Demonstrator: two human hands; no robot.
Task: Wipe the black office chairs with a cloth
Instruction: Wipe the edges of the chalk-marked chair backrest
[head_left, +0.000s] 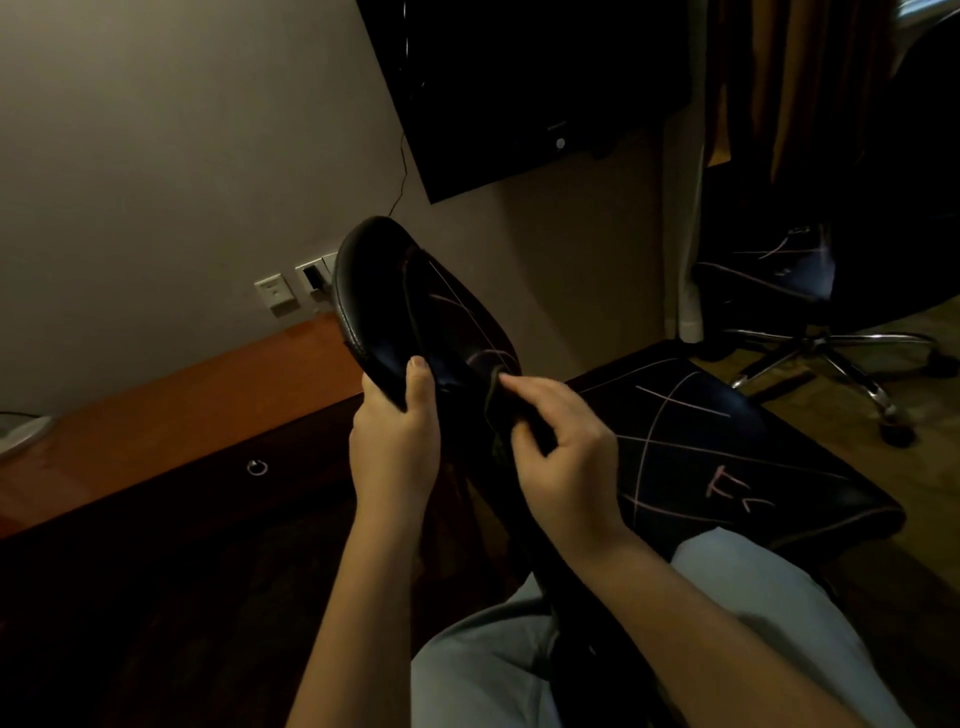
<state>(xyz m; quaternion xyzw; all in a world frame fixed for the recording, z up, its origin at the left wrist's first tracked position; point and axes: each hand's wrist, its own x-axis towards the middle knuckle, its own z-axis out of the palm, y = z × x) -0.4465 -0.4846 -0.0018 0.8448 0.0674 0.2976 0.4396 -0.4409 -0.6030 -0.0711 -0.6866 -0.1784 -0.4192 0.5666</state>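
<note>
Backrest of a black stitched-leather office chair (384, 301) slants from near centre up to far left, its lower edge gripped by the left hand (392, 441), while the right hand (566, 452) pinches a dark crumpled cloth (496, 415) against its near end.

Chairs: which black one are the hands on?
The near chair: left hand grips its padded edge, right hand holds a dark cloth on it. The far chair by the curtain stands untouched.

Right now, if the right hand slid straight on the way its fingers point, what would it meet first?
Probably the left hand gripping the chair backrest; the right hand, pinching the dark cloth, points left across the backrest towards it. Depth is unclear.
</note>
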